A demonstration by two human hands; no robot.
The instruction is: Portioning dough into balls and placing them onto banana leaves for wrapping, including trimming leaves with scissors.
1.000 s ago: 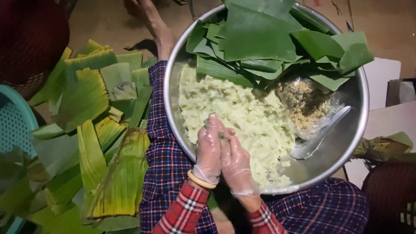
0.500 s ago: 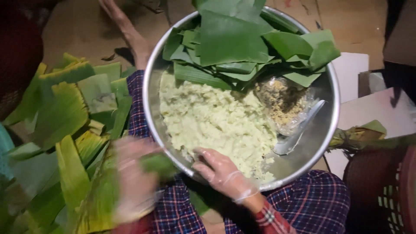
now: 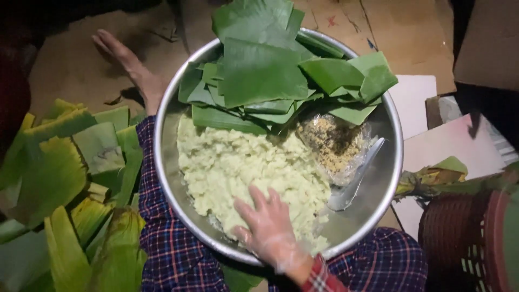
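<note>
The right hand (image 3: 268, 230), in a thin clear glove, lies flat on the pale green dough (image 3: 243, 167) at the near edge of the heap, fingers spread and pressed onto it, its grip apart and closed on nothing. The left hand is out of view, so its grip cannot be told. The dough fills the near and left part of a big metal bowl (image 3: 392, 178) that rests on the person's lap, over checked trousers (image 3: 167, 243). At the far side of the bowl sits a stack of cut green leaves (image 3: 265, 70), reaching over the rim. To the right of the dough, a clear plastic bag (image 3: 335, 143) holds a brownish crumbly filling, and a metal spoon (image 3: 354, 181) lies just beside it against the bowl wall, its handle pointing up toward the rim. On the floor to the left is a spread pile of yellow-green leaves (image 3: 59, 178). A bare foot (image 3: 132, 67) shows beyond the bowl at upper left. A brown woven basket (image 3: 459, 238) stands at lower right
</note>
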